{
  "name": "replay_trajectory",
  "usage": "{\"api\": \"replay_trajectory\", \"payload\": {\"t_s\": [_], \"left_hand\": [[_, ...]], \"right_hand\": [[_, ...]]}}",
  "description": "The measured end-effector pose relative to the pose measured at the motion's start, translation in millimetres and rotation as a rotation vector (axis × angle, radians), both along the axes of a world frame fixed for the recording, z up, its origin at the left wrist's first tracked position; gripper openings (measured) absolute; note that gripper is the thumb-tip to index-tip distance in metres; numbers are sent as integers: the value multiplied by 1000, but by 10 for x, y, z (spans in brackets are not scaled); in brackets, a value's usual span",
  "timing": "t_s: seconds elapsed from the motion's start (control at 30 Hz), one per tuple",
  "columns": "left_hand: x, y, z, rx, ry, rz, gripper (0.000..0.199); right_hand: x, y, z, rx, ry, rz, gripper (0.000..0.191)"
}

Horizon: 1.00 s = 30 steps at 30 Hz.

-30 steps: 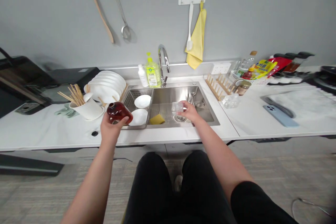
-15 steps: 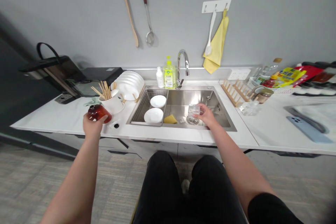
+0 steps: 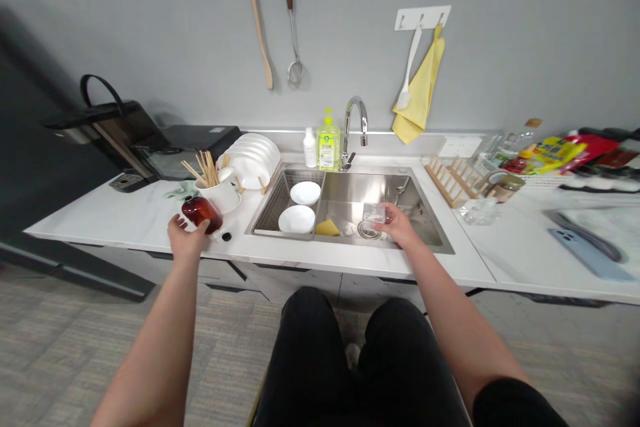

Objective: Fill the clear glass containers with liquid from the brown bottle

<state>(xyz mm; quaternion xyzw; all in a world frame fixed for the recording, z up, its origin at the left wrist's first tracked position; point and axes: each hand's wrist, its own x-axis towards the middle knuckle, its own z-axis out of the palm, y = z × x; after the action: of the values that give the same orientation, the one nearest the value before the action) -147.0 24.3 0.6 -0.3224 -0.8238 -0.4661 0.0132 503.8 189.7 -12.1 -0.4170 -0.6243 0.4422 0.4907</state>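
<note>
Dark red bottle at rest, clear glass held over sink

The left grip is released, its fingers spread, their tips touching the bottle, which seems to stand on the white counter. The right grip clasps the glass above the steel sink, probably so that any drips fall into the basin.

Left hand touches a red bottle; right hand holds apparently a clear cup.

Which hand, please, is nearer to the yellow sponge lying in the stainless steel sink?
Right: the right hand is right of the yellow sponge; the left hand is farther off, left of the sink.
</note>
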Motion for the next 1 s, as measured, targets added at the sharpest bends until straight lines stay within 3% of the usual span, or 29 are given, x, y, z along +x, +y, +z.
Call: {"api": "replay_trajectory", "payload": {"t_s": [0.1, 0.23, 0.37, 0.63, 0.73, 0.87, 0.93, 1.0], "left_hand": [[214, -182, -17, 49, 146, 112, 61], [460, -279, -19, -41, 254, -14, 32], [528, -248, -31, -87, 223, -78, 33], [571, -294, -42, -197, 132, -76, 38], [651, -342, 66, -97, 140, -42, 37], [986, -285, 367, 144, 126, -61, 44], [1346, -176, 550, 274, 17, -199, 52], [1831, -22, 721, 332, -164, -460, 54]], "right_hand": [[11, 13, -18, 12, 14, -2, 71], [27, 27, -47, 17, 12, 8, 71], [36, 34, -65, 6, 3, 1, 68], [88, 90, -131, 8, -18, 36, 69], [101, 99, -147, 18, -12, 56, 68], [90, 70, -145, 22, 18, 86, 68], [72, 38, -147, 28, 24, 75, 68], [53, -3, -150, 38, 9, 51, 68]]}}
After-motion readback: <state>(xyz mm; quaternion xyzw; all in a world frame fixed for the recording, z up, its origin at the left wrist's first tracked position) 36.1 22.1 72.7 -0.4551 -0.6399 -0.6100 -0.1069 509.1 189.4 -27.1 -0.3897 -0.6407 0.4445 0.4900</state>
